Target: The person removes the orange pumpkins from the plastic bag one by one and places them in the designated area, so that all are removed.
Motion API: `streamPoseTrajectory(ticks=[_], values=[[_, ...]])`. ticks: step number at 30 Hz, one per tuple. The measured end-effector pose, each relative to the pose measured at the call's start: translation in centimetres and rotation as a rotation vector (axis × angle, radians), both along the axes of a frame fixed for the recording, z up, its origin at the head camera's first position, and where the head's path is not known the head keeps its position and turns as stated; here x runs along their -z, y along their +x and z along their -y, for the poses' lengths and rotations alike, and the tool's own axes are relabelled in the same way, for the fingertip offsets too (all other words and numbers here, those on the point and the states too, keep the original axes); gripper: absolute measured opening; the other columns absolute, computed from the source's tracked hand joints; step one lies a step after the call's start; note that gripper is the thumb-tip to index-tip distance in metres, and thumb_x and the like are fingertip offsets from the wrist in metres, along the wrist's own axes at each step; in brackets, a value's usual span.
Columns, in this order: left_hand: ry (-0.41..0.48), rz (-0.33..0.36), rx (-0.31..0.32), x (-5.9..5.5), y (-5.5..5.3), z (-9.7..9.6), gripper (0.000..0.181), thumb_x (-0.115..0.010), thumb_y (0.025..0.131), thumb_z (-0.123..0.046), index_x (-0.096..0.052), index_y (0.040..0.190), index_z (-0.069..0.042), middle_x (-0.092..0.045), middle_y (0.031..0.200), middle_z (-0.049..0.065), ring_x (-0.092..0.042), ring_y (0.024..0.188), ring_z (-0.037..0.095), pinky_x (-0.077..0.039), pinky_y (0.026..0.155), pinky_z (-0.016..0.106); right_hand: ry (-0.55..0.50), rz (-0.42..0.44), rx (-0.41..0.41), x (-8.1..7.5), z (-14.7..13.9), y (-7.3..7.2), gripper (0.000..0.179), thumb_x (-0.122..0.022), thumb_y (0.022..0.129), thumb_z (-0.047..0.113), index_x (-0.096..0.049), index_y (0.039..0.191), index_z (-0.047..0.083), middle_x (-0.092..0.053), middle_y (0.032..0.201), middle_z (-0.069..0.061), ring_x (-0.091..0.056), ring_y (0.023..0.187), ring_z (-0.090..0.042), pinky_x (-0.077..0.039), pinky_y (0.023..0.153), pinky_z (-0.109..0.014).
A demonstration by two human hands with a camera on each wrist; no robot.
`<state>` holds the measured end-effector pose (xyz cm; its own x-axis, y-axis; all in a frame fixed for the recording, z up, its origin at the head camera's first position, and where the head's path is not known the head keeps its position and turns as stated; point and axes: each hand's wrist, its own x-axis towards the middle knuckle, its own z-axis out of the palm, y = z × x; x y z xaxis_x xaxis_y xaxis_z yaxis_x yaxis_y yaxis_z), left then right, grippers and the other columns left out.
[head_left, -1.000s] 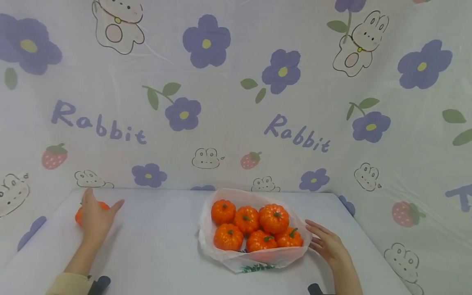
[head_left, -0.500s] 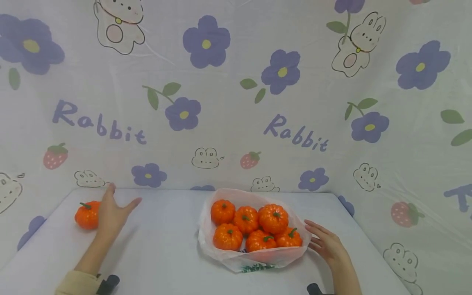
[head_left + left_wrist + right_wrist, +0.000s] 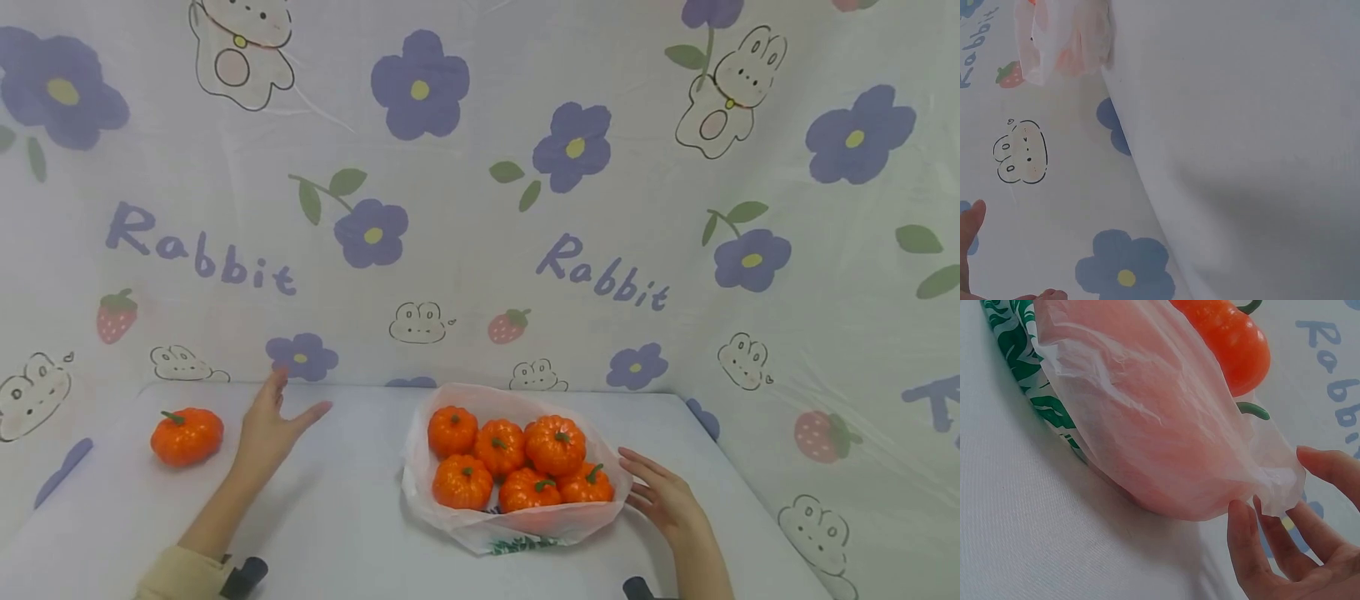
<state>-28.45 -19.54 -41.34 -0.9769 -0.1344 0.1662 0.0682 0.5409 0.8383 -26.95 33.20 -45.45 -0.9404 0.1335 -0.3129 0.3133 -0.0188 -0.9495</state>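
My left hand point(image 3: 267, 429) is in the air above the table's left part, thumb and fingers spread, holding nothing. Left of it, a single small orange pumpkin point(image 3: 187, 437) with a green stem rests on the table. Only fingertips point(image 3: 972, 220) of that hand show in the left wrist view. A translucent white plastic bag point(image 3: 517, 533) with a green print stands with its mouth open, holding several similar pumpkins point(image 3: 555, 445). My right hand point(image 3: 666, 498) is at the bag's right side. In the right wrist view, its loosely spread fingers point(image 3: 1246, 544) touch the bag's rim.
A white-covered table point(image 3: 337, 500) bears everything. Behind and beside it hangs a pale curtain point(image 3: 465, 250) printed with purple flowers, rabbits and strawberries. Between the lone pumpkin and the bag lies a wide stretch of tabletop.
My left hand has moved right, away from the lone pumpkin, which it covered in part earlier and which now shows fully. The right hand and the bag have stayed in place.
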Motion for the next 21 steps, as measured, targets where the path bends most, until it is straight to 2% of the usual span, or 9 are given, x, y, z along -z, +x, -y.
streamPoseTrajectory(ticks=[6, 9, 14, 21], values=[[0.015, 0.011, 0.027, 0.1, -0.1, -1.5, 0.1, -0.071, 0.088, -0.04, -0.008, 0.156, -0.003, -0.016, 0.162, 0.021, -0.02, 0.149, 0.04, -0.027, 0.12, 0.052, 0.005, -0.001, 0.002, -0.1, 0.1, 0.0, 0.059, -0.068, 0.091, 0.036, -0.051, 0.142, 0.013, -0.038, 0.154, -0.01, -0.058, 0.106, -0.015, -0.051, 0.102, -0.032], [0.033, -0.003, 0.041, 0.2, -0.3, -2.2, 0.101, -0.074, 0.086, -0.038, -0.01, 0.156, -0.001, -0.018, 0.162, 0.021, -0.02, 0.149, 0.04, -0.025, 0.121, 0.05, 0.003, -0.001, 0.0, -0.1, 0.0, 0.0, 0.058, -0.067, 0.091, 0.036, -0.052, 0.142, 0.013, -0.042, 0.15, -0.007, -0.058, 0.105, -0.014, -0.052, 0.1, -0.031], [0.054, -0.023, 0.064, 0.6, -0.7, -3.3, 0.101, -0.075, 0.085, -0.037, -0.013, 0.155, 0.0, -0.019, 0.162, 0.02, -0.019, 0.15, 0.038, -0.024, 0.123, 0.047, -0.007, -0.003, 0.004, 0.0, -0.1, 0.0, 0.056, -0.069, 0.091, 0.035, -0.054, 0.14, 0.013, -0.054, 0.134, 0.004, -0.06, 0.101, -0.013, -0.054, 0.093, -0.026], [0.076, -0.044, 0.085, 0.8, -1.2, -4.7, 0.1, -0.077, 0.084, -0.032, -0.014, 0.155, 0.0, -0.02, 0.162, 0.021, -0.02, 0.15, 0.037, -0.024, 0.123, 0.044, -0.004, -0.003, 0.008, 0.0, -0.1, 0.0, 0.055, -0.069, 0.09, 0.035, -0.055, 0.139, 0.014, -0.055, 0.13, 0.006, -0.06, 0.101, -0.013, -0.055, 0.089, -0.024]])
